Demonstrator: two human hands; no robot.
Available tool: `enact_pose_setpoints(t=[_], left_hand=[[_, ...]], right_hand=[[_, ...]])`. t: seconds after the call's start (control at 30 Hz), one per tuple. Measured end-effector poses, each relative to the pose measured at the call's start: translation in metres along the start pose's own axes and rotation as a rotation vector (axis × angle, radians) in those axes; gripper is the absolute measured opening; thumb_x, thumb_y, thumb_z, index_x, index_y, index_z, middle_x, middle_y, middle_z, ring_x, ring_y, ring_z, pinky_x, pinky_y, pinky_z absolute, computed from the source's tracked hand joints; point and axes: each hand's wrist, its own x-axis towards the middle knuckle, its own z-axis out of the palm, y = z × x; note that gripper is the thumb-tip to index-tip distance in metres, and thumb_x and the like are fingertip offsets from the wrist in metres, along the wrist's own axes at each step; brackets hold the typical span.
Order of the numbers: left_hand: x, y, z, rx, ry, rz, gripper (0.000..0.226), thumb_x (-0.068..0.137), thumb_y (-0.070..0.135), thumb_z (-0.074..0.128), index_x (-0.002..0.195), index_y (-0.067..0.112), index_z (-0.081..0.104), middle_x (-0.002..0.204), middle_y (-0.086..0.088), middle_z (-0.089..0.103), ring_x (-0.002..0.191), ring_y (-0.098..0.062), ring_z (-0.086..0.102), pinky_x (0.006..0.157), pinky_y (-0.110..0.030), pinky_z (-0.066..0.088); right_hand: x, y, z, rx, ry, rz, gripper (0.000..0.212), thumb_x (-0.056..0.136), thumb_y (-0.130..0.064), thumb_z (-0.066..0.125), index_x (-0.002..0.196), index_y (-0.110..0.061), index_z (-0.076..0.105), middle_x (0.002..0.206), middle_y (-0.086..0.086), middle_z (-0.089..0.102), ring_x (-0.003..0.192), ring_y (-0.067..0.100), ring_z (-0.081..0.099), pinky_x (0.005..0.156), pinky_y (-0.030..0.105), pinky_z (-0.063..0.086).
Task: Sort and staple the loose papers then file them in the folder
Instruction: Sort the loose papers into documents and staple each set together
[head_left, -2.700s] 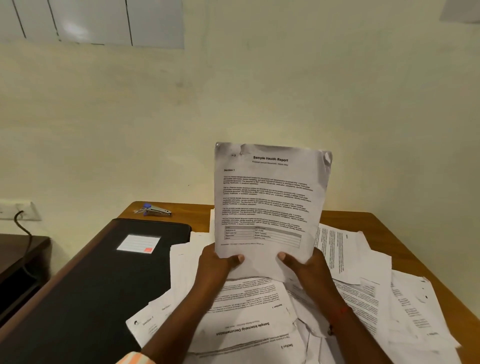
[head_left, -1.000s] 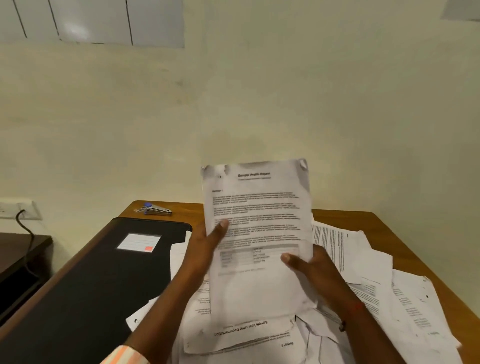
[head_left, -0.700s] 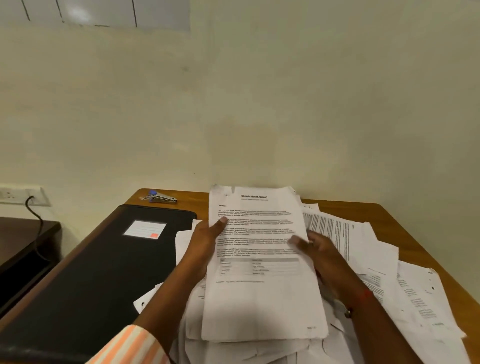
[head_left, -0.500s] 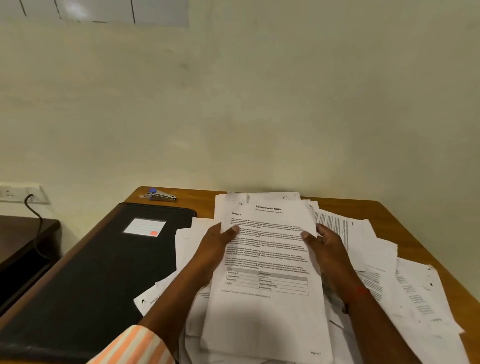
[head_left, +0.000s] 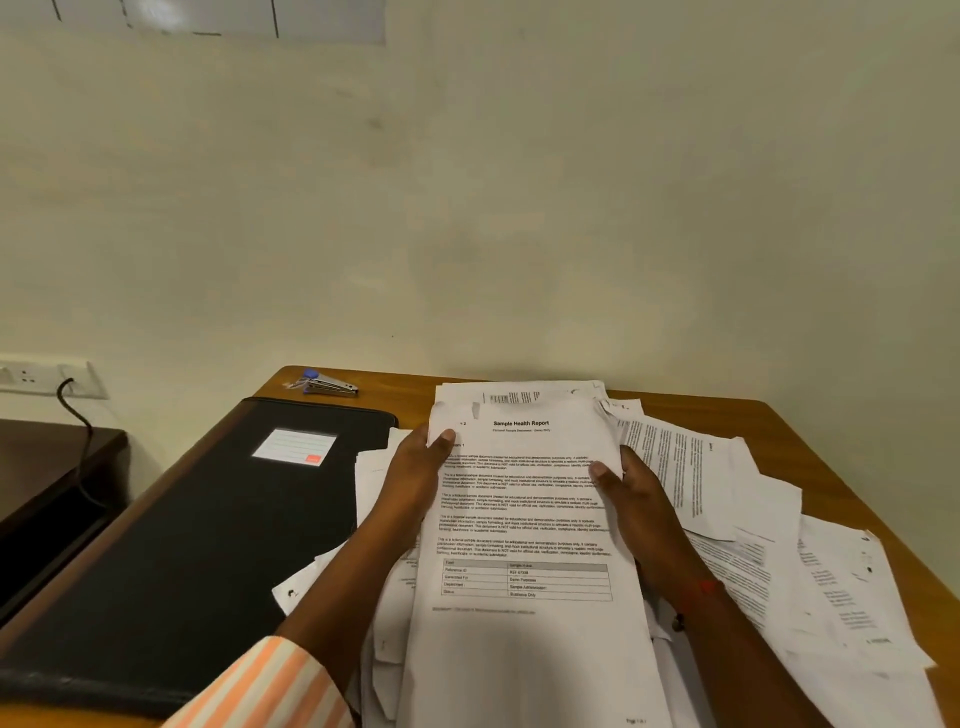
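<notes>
Papers (head_left: 727, 525), white, printed and creased, lie scattered over the right half of a smooth wooden table (head_left: 815, 447) set against a bare cream wall (head_left: 519, 208). I see the left hand (head_left: 415, 478) and right hand (head_left: 631, 499) each gripping a side edge of the top report (head_left: 524, 525), thumbs on its face. A flat black folder (head_left: 208, 519) lies to the left, with a metal stapler (head_left: 330, 386) behind it.
</notes>
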Motion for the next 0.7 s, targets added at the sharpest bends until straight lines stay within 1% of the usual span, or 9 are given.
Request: enact_pose_setpoints(t=[0.07,0.17,0.23,0.33,0.37,0.47,0.57,0.6,0.7], left_hand=[[-0.001,0.002,-0.002,-0.037,0.012,-0.031,0.015,0.106,0.034,0.047,0.113,0.028,0.059,0.1,0.004,0.073,0.077,-0.014,0.074,0.055,-0.026,0.055],[-0.002,0.002,0.0,-0.076,0.012,-0.099,0.015,0.107,0.035,0.045,0.105,0.027,0.058,0.097,0.004,0.071,0.08,-0.018,0.07,0.056,-0.029,0.051],[-0.003,0.001,0.003,-0.033,0.024,-0.088,0.018,0.108,0.035,0.042,0.112,0.025,0.056,0.097,0.005,0.068,0.081,-0.017,0.067,0.056,-0.026,0.048],[-0.003,-0.002,0.007,0.012,0.045,-0.031,0.024,0.108,0.037,0.041,0.123,0.023,0.053,0.1,0.008,0.066,0.084,-0.013,0.066,0.055,-0.023,0.048],[-0.003,-0.003,0.008,0.017,0.046,-0.018,0.026,0.108,0.038,0.041,0.126,0.024,0.052,0.104,0.008,0.067,0.087,-0.014,0.067,0.057,-0.023,0.049],[-0.001,-0.005,0.008,0.012,0.037,-0.012,0.033,0.106,0.041,0.046,0.136,0.027,0.049,0.127,0.001,0.065,0.105,-0.021,0.066,0.073,-0.034,0.055],[-0.001,0.0,0.007,0.016,0.117,0.058,0.045,0.105,0.038,0.048,0.148,0.028,0.039,0.138,0.006,0.055,0.12,-0.024,0.059,0.092,-0.044,0.054],[-0.001,0.002,0.004,-0.002,0.162,0.112,0.046,0.105,0.037,0.049,0.149,0.029,0.037,0.136,0.005,0.055,0.119,-0.024,0.06,0.091,-0.044,0.056],[-0.001,0.005,-0.006,-0.089,0.263,0.243,0.047,0.103,0.04,0.051,0.147,0.033,0.038,0.127,-0.001,0.063,0.109,-0.023,0.067,0.086,-0.048,0.06]], right_hand=[[0.001,0.002,-0.001,-0.008,-0.002,-0.001,0.015,0.103,-0.022,0.054,0.114,-0.032,0.059,0.106,-0.013,0.075,0.093,0.003,0.073,0.066,0.015,0.055],[0.001,0.004,0.001,0.009,-0.018,0.023,0.038,0.103,-0.024,0.054,0.142,-0.023,0.051,0.128,-0.002,0.069,0.109,0.013,0.069,0.075,0.02,0.059],[0.0,0.005,0.001,0.036,-0.044,0.035,0.044,0.104,-0.02,0.052,0.148,-0.017,0.044,0.134,0.0,0.064,0.107,0.009,0.067,0.07,0.014,0.056],[-0.002,0.002,0.003,0.084,-0.072,0.026,0.036,0.105,-0.013,0.048,0.141,-0.018,0.047,0.12,-0.003,0.067,0.088,-0.003,0.07,0.061,0.008,0.052],[-0.002,0.002,0.003,0.081,-0.07,0.024,0.035,0.105,-0.013,0.048,0.139,-0.02,0.048,0.117,-0.006,0.068,0.088,-0.004,0.07,0.061,0.009,0.052],[-0.001,0.0,0.004,0.068,-0.03,0.019,0.032,0.104,-0.016,0.052,0.134,-0.027,0.053,0.118,-0.008,0.071,0.104,0.006,0.07,0.068,0.015,0.056],[0.0,-0.002,0.001,0.069,-0.057,0.013,0.028,0.101,-0.019,0.057,0.128,-0.025,0.057,0.119,-0.003,0.074,0.108,0.016,0.071,0.088,0.034,0.059],[0.0,-0.003,-0.001,0.052,-0.088,0.008,0.029,0.099,-0.018,0.06,0.128,-0.021,0.058,0.12,-0.001,0.073,0.109,0.018,0.071,0.09,0.037,0.058],[-0.002,-0.003,-0.002,-0.038,-0.197,-0.012,0.039,0.091,-0.02,0.069,0.128,-0.017,0.058,0.124,0.0,0.072,0.111,0.017,0.07,0.089,0.031,0.058]])
